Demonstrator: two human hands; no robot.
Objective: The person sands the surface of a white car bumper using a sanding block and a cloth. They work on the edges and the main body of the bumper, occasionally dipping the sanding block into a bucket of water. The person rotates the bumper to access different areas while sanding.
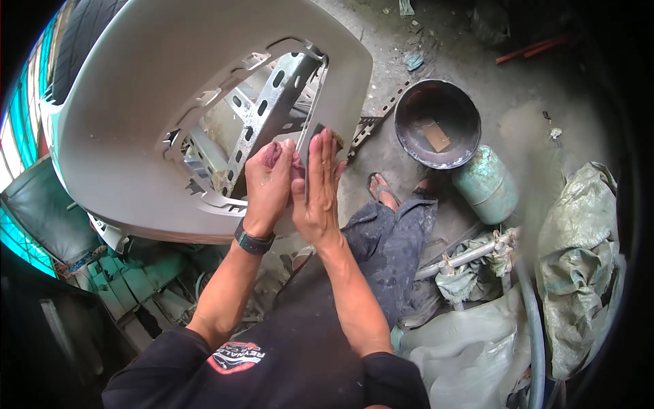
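A large pale grey car bumper (pixel 136 116) with an oval opening lies in front of me, raised on a slotted metal stand (pixel 272 95). My left hand (pixel 266 191) is closed around a wet-looking maroon cloth (pixel 273 155) near the opening's right edge. Beside it, my right hand (pixel 319 194) lies with straight fingers along the strip of bumper right of the opening. A thin dark sheet that looks like sandpaper (pixel 306 178) is held between its thumb and fingers. The palm hides most of that sheet, and the hands are close together.
Right of the bumper stands a dark round basin (pixel 436 95) with a tan block (pixel 436 136) in it, beside a worn green gas cylinder (pixel 485 184). Crumpled sacking (pixel 579 266), a pale pipe frame (pixel 470 262) and plastic sheeting (pixel 470 347) lie at the right. Green metal parts (pixel 122 279) sit lower left.
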